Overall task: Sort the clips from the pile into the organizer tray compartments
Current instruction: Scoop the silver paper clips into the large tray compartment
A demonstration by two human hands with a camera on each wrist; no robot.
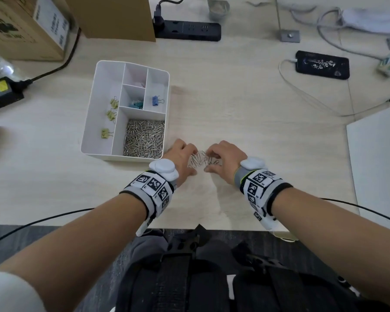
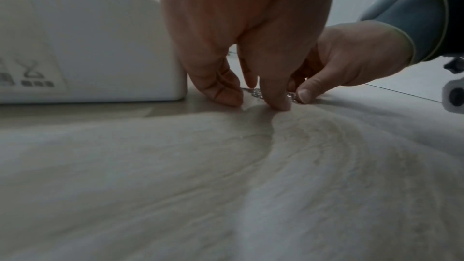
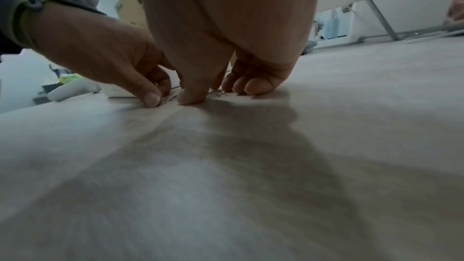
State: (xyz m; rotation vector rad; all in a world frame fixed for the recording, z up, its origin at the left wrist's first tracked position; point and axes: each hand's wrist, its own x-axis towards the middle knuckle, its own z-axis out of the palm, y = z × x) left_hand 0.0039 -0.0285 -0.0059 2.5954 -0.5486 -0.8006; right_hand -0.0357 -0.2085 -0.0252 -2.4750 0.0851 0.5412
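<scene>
A small pile of silver paper clips (image 1: pixel 199 162) lies on the light wood table, just right of the white organizer tray (image 1: pixel 89 122). My left hand (image 1: pixel 193 161) and right hand (image 1: pixel 208 161) face each other around the pile. Both have curled fingers and thumbs, with the tips down on the table, closing on the clips. In the left wrist view the clips (image 2: pixel 254 92) glint between my left fingers (image 2: pixel 226 94) and thumb. The tray's near right compartment is full of silver paper clips (image 1: pixel 143 138). Other compartments hold yellow-green (image 1: pixel 110 114), teal (image 1: pixel 136 104) and blue (image 1: pixel 155 100) binder clips.
A black power strip (image 1: pixel 189 30) and cardboard boxes (image 1: pixel 25 25) stand at the back. A phone (image 1: pixel 322 64) on a cable lies at back right. A white board (image 1: pixel 378 165) sits at the right and a black adapter (image 1: pixel 2 91) at the left. The table's front edge runs close behind my wrists.
</scene>
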